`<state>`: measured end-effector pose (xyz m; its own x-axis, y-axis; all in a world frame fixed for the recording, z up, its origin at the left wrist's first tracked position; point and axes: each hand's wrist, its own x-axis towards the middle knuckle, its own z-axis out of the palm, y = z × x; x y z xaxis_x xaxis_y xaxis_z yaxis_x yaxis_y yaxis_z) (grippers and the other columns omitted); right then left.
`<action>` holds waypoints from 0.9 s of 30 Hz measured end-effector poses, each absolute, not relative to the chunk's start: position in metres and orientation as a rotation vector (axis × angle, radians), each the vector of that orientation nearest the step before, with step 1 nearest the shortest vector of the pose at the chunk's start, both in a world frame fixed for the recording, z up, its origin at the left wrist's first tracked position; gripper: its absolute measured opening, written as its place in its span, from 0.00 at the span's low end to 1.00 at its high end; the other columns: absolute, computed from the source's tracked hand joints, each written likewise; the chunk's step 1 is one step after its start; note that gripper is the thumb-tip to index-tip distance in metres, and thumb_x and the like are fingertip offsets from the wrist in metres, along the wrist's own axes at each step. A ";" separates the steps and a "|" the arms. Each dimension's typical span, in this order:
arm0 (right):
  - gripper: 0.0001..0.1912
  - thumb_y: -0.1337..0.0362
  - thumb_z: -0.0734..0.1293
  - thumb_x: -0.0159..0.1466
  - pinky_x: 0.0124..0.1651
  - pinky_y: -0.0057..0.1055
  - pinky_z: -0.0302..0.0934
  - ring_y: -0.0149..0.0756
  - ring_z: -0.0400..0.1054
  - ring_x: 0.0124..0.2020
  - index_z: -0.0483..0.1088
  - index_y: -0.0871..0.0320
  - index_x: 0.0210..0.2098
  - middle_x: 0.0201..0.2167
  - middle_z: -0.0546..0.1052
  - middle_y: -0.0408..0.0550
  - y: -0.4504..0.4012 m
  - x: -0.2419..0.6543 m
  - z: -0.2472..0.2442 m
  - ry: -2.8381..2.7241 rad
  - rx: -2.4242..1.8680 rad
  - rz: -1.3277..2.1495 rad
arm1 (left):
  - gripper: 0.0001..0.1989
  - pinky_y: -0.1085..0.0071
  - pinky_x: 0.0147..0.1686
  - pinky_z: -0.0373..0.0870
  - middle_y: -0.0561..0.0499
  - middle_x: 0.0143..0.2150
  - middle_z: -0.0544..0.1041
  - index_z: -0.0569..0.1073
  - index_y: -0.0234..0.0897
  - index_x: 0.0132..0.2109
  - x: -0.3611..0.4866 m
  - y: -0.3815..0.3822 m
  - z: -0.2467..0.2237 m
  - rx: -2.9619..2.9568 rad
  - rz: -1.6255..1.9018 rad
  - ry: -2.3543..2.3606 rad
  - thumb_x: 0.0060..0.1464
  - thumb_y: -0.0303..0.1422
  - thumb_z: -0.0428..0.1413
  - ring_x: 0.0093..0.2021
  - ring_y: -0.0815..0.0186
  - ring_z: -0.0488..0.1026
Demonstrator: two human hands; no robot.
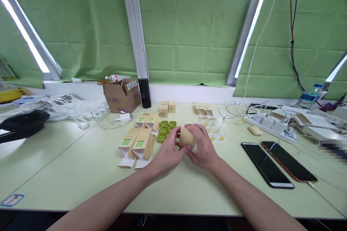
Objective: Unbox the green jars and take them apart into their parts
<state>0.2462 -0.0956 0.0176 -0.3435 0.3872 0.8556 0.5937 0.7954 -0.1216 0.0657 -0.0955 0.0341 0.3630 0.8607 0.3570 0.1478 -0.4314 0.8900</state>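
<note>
A small tan cardboard box (186,138) is held between both hands above the middle of the table. My left hand (171,148) grips its left side, thumb along the bottom. On its right side my right hand (202,147) has its fingers over the top edge. Just behind sit several small green square containers (163,129), partly hidden by my left hand. To the right, several clear plastic pieces with yellow centres (220,134) lie partly behind my right hand. Tan boxes with green labels and open flaps (143,143) lie to the left.
Small closed boxes (164,109) and two open ones (204,110) stand farther back. A brown carton (121,97) and black bottle (144,93) are near the wall. Two phones (267,164) lie at right, before a power strip (271,126) with tangled cables. White straps (67,106) are piled left.
</note>
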 end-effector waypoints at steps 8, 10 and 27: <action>0.44 0.71 0.67 0.66 0.59 0.59 0.68 0.56 0.62 0.66 0.42 0.47 0.74 0.66 0.62 0.62 -0.100 0.243 0.016 -2.036 -0.662 -0.297 | 0.25 0.61 0.47 0.78 0.43 0.53 0.76 0.67 0.41 0.54 0.069 -0.091 0.030 1.590 1.152 0.843 0.56 0.45 0.67 0.54 0.55 0.75; 0.44 0.68 0.69 0.64 0.59 0.61 0.68 0.58 0.62 0.66 0.45 0.50 0.74 0.65 0.63 0.63 -0.102 0.245 0.020 -1.991 -0.603 -0.245 | 0.26 0.60 0.49 0.77 0.43 0.52 0.76 0.67 0.40 0.53 0.067 -0.087 0.030 1.564 1.184 0.841 0.55 0.45 0.67 0.54 0.55 0.75; 0.26 0.68 0.65 0.66 0.42 0.47 0.72 0.49 0.69 0.50 0.59 0.53 0.63 0.51 0.70 0.58 -0.102 0.249 0.027 -1.730 -0.798 -0.144 | 0.31 0.53 0.60 0.73 0.43 0.64 0.71 0.65 0.46 0.64 0.054 -0.079 0.017 2.197 1.409 0.935 0.57 0.21 0.60 0.63 0.56 0.72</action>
<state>0.2490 -0.1019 0.0273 -0.1009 0.4335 0.8955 0.5752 0.7598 -0.3030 0.0536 -0.0788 0.0168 0.2807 0.6999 0.6568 0.3329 -0.7128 0.6173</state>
